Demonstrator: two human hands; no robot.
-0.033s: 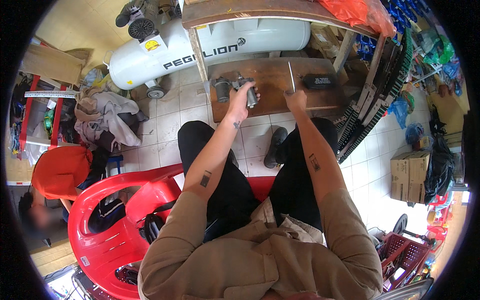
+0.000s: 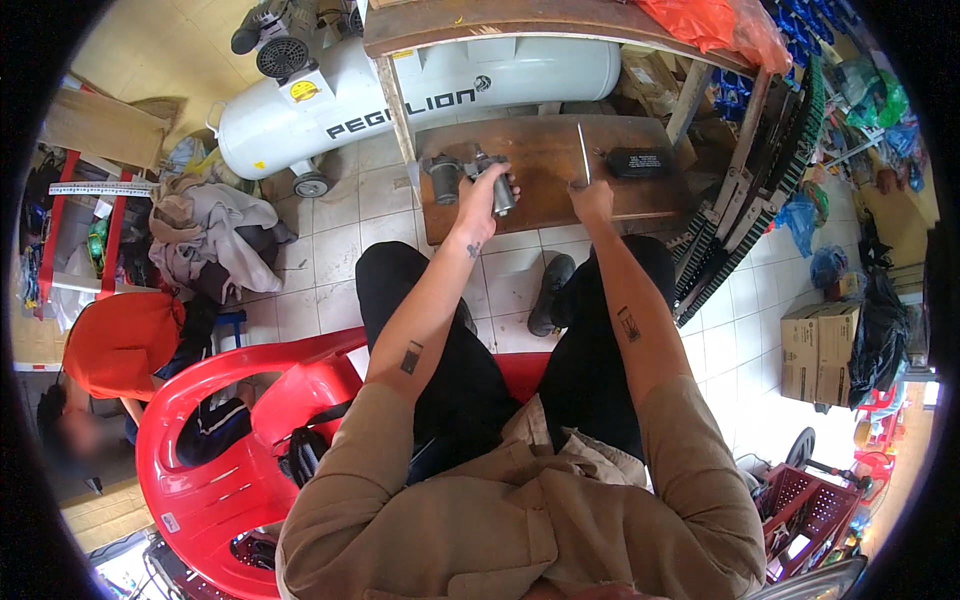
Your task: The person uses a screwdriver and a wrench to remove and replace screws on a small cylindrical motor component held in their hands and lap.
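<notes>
On the low wooden bench [image 2: 545, 140], my left hand [image 2: 484, 188] is closed around a grey metal cylindrical part [image 2: 502, 197] with a narrower top end. Just left of it, a second dark grey cylindrical part [image 2: 441, 182] stands on the bench. My right hand [image 2: 593, 202] is closed on a long, slim metal rod [image 2: 584, 152], which points up and away from me. Its lower end is hidden in my fist. To the right of the rod lies a small black case [image 2: 638, 162] with pale print.
Behind the bench lies a large white air compressor tank [image 2: 540, 75]. A wooden shelf [image 2: 560, 32] overhangs the bench. Dark, toothed rails [image 2: 745, 195] lean at the right. A red plastic chair [image 2: 190, 480] is at my left, beside a person in orange [image 2: 125, 345].
</notes>
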